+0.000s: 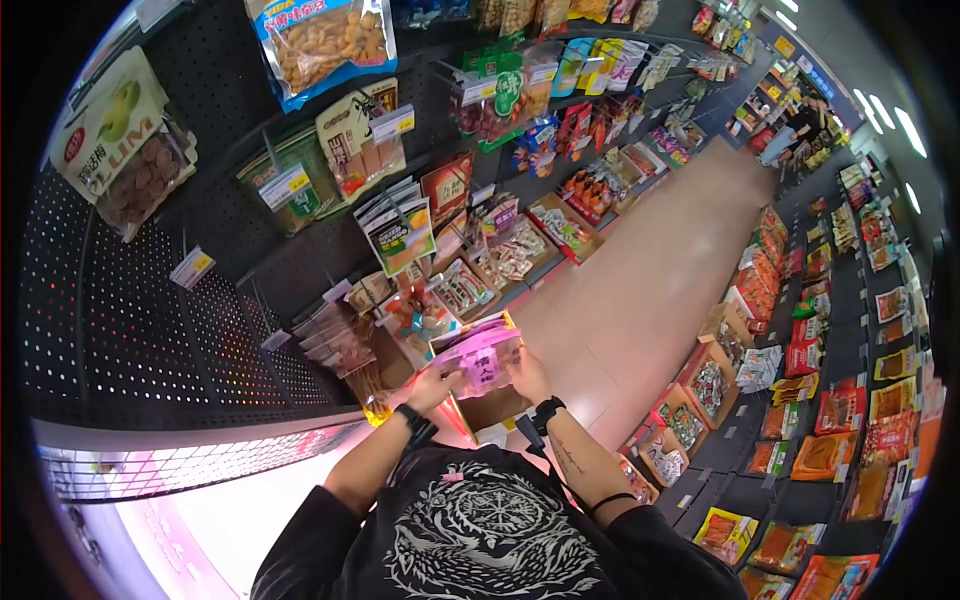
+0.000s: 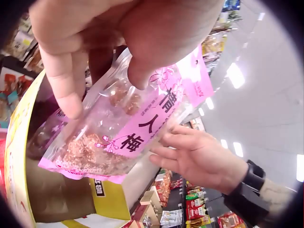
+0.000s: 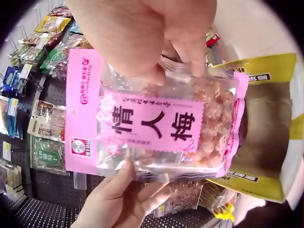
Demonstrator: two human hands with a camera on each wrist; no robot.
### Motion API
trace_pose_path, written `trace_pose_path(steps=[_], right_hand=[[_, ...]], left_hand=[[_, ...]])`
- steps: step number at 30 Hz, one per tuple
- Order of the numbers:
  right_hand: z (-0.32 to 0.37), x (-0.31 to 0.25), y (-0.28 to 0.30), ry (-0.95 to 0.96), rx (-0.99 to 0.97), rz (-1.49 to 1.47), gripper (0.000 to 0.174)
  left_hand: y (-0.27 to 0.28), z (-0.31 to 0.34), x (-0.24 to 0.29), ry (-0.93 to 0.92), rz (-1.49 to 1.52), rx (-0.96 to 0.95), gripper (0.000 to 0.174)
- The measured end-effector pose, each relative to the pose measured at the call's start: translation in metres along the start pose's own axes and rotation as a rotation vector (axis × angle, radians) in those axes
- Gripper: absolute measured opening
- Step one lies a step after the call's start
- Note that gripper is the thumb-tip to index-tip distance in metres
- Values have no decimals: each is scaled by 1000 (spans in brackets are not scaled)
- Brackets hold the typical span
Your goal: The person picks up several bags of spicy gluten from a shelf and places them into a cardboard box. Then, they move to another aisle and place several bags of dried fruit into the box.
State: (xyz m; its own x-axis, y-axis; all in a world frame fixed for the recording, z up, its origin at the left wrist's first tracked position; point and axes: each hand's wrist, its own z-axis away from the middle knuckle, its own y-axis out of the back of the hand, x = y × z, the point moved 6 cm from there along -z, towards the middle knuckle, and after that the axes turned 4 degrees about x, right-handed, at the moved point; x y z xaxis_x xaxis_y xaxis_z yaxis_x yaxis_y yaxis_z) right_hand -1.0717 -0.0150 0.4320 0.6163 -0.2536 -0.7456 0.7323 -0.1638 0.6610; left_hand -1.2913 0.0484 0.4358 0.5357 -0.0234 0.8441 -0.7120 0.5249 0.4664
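Observation:
Both hands hold a pink and clear snack bag (image 1: 485, 362) with dark characters over an open yellow carton (image 3: 270, 114). The left hand (image 1: 435, 386) pinches one long edge; in the right wrist view its thumb lies on the front of the bag (image 3: 156, 126). The right hand (image 1: 528, 376) grips the opposite edge, fingers bent over it in the right wrist view. Reddish, lumpy pieces show through the clear film. Another bag appears behind the front one in the left wrist view, partly hidden.
Dark pegboard shelving with hanging snack bags (image 1: 360, 140) stands at the left. Open boxes of packets (image 1: 565, 225) line its base. An aisle floor (image 1: 640, 290) runs between this and another stocked shelf (image 1: 800, 400) at the right. A person (image 1: 795, 130) is far down the aisle.

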Motion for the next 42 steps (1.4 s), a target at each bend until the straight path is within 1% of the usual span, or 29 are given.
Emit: trace_pose_path(steps=[1, 2, 4, 6, 7, 8, 9, 10, 11, 13, 14, 15, 16, 17, 18, 20, 22, 24, 26, 28, 30, 32, 34, 36, 37, 38, 40, 41, 42], right_hand=[[-3, 7, 4, 39, 146, -29, 40], [-6, 9, 1, 40, 137, -32, 40], [-4, 14, 3, 30, 294, -41, 48], [-1, 25, 0, -16, 217, -2, 50], [4, 28, -2, -10, 101, 40, 50], [6, 38, -5, 1, -13, 83, 51], [12, 68, -19, -21, -99, -60, 50], [27, 70, -15, -92, -198, -65, 49], [38, 118, -36, -46, -172, -142, 46], [66, 127, -19, -238, -350, 70, 44], [78, 131, -13, -155, -361, 189, 46], [87, 140, -13, -97, -357, 252, 49], [94, 148, -14, -124, -349, 230, 48], [98, 143, -11, -78, -330, 293, 47], [101, 139, -9, -34, -313, 354, 47], [99, 133, -10, -17, -350, 378, 47], [103, 137, -15, -13, -399, 401, 46], [102, 155, -31, 80, -475, 448, 45], [103, 170, -41, 97, -481, 444, 44], [103, 174, -45, 93, -447, 443, 42], [99, 168, -42, 80, -460, 411, 42], [105, 161, -34, 59, -462, 378, 42], [103, 153, -26, 50, -453, 349, 40], [101, 161, -23, 72, -386, 340, 40], [104, 170, -23, 94, -331, 329, 40], [107, 179, -22, 95, -317, 329, 40], [106, 203, -17, -8, -248, 333, 39], [106, 209, -14, -3, -237, 335, 39], [107, 220, -7, -96, -197, 364, 38]], left_hand=[[-15, -12, -15, 19, 34, 13, 43], [-30, -25, -29, 27, 34, 18, 43], [-56, -41, -65, 211, 196, 17, 48], [-56, -47, -82, 259, 74, 170, 51], [-63, -50, -104, 287, 98, 216, 50], [-60, -41, -105, 291, 97, 218, 50], [-61, -33, -103, 257, 35, 93, 50], [-62, -29, -100, 219, -26, -17, 49], [-62, -20, -103, 178, -19, 2, 48], [-63, 6, -115, 108, 40, 44, 44], [-58, 17, -114, 74, 96, 62, 41], [-49, 29, -111, 150, 124, 72, 35], [-40, 43, -108, 226, 154, 78, 29], [-44, 56, -122, 469, 563, 36, 31], [-46, 65, -146, 549, 638, 52, 30], [-34, 95, -148, 637, 720, 156, 30], [-25, 125, -166, 644, 584, 233, 33], [-26, 164, -206, 679, 443, 293, 28], [-36, 214, -241, 839, 426, 310, 27], [-49, 264, -258, 1004, 379, 267, 27], [-82, 312, -315, 1011, 341, 123, 28], [-101, 343, -313, 824, 259, -28, 31], [-114, 353, -297, 642, 108, -178, 35], [-130, 355, -309, 653, 117, -237, 40], [-110, 344, -251, 1085, 258, -104, 43], [-109, 331, -251, 974, 176, -121, 45], [-98, 299, -238, 948, 77, -90, 47], [-88, 281, -227, 899, 26, -62, 41], [-83, 264, -230, 891, 28, -59, 41]])
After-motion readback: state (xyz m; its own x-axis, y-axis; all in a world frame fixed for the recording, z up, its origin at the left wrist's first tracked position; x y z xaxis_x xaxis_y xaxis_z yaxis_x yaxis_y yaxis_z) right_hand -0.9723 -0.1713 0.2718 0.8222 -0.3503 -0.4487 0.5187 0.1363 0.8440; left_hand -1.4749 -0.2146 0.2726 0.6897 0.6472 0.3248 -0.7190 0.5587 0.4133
